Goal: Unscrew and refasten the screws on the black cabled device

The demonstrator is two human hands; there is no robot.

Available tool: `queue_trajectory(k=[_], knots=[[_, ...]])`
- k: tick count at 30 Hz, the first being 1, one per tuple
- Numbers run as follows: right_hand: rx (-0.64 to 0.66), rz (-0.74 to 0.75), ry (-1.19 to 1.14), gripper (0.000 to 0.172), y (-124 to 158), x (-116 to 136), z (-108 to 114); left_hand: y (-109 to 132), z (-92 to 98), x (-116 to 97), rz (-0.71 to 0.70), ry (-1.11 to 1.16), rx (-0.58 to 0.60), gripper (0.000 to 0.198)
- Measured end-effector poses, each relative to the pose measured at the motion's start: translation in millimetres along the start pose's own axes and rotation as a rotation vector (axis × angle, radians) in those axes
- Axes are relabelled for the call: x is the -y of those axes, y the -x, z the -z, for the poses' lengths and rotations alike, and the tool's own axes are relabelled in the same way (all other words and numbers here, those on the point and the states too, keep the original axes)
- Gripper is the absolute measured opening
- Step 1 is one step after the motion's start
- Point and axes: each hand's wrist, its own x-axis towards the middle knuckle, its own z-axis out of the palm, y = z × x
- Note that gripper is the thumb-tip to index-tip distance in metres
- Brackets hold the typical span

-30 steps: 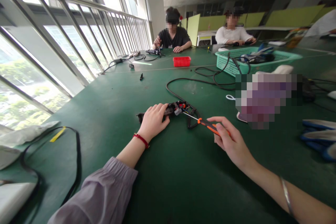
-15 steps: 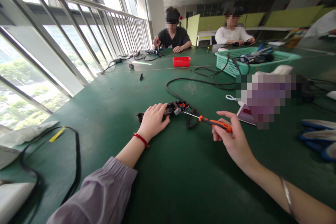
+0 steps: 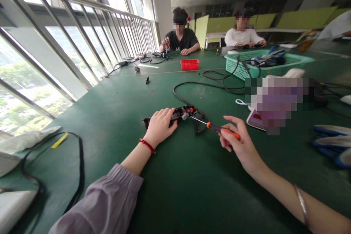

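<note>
Moved since a second ago: the right hand (image 3: 242,144) sits slightly farther right and its index finger has lifted off the screwdriver (image 3: 218,128); the orange-and-black handle shows a different face, so it has rolled. Grip now looser, thumb and lower fingers closed on the handle, index held out above it. Left hand (image 3: 159,126) unchanged: closed over the black housing (image 3: 182,112), thumb on the near side.

Position: housing lies near the middle of the desk (image 3: 175,186), its right end open, with coloured wires and a grey part exposed. Shaft points into that end (whether the tip touches anything is too small to tell from where I stand). Black cord (image 3: 189,83) runs from the housing area in loops toward the green basket (image 3: 229,62), which is loaded with cables and blue-and-white items.

Surface: dark green, lightly scuffed. Red tray (image 3: 189,65) well beyond the hands; small black piece (image 3: 147,80) left of it, nearer. Blue-and-white gloves (image 3: 333,144) at right; black strap (image 3: 81,161) at left.

Room: metal railing (image 3: 82,5) along bright windows, yellow-green partitions (image 3: 236,23) behind. Across the desk, a person in a black shirt (image 3: 188,40) and another in a white top (image 3: 237,37), both seated.
</note>
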Motion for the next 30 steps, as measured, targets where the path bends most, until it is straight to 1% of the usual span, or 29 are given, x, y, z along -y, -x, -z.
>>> queue_trajectory(k=[3, 5, 7, 9, 11, 14, 16, 18, 21, 23, 27, 30], knots=[[0.079, -0.088, 0.082, 0.041, 0.9, 1.8, 1.4, 0.1, -0.5, 0.0, 0.006, -0.001, -0.001, 0.036], [0.093, -0.07, 0.114, 0.04, 1.6, 2.8, 1.4, 0.2, -0.8, 0.1, 0.008, 0.003, 0.0, 0.036], [0.04, 0.021, 0.084, 0.042, 1.6, 2.2, 0.2, 0.3, -0.8, 0.3, 0.007, 0.007, 0.001, 0.035], [-0.011, 0.085, 0.024, 0.049, 1.1, 0.3, -1.5, 0.3, -0.5, 0.3, 0.003, 0.008, 0.003, 0.035], [-0.011, 0.056, -0.02, 0.052, 0.8, -1.5, -3.1, 0.1, 0.0, 0.0, 0.002, 0.006, 0.003, 0.035], [0.08, -0.068, 0.012, 0.046, 1.5, -1.4, -4.3, 0.0, 0.5, -0.7, 0.004, 0.003, 0.002, 0.035], [0.136, -0.102, 0.067, 0.043, 2.1, -0.2, -4.8, 0.0, 0.4, -0.8, 0.004, 0.001, -0.001, 0.035], [0.156, -0.081, 0.098, 0.039, 2.1, 0.4, -5.5, 0.0, 0.1, -0.4, 0.005, -0.002, -0.003, 0.035], [0.137, 0.0, 0.155, 0.034, 1.5, -0.3, -6.2, 0.0, 0.0, 0.0, 0.002, -0.021, -0.001, 0.035], [0.145, 0.023, 0.219, 0.031, 1.2, -0.5, -5.7, 0.3, 1.0, -0.9, -0.003, -0.041, 0.009, 0.035], [0.28, 0.02, 0.348, 0.025, 2.5, 2.9, -2.7, 3.3, 5.6, -4.2, 0.012, -0.096, 0.032, 0.034], [0.33, 0.072, 0.47, 0.022, 4.7, 6.0, -0.2, 9.9, 10.7, 2.1, 0.095, -0.166, 0.033, 0.034]])
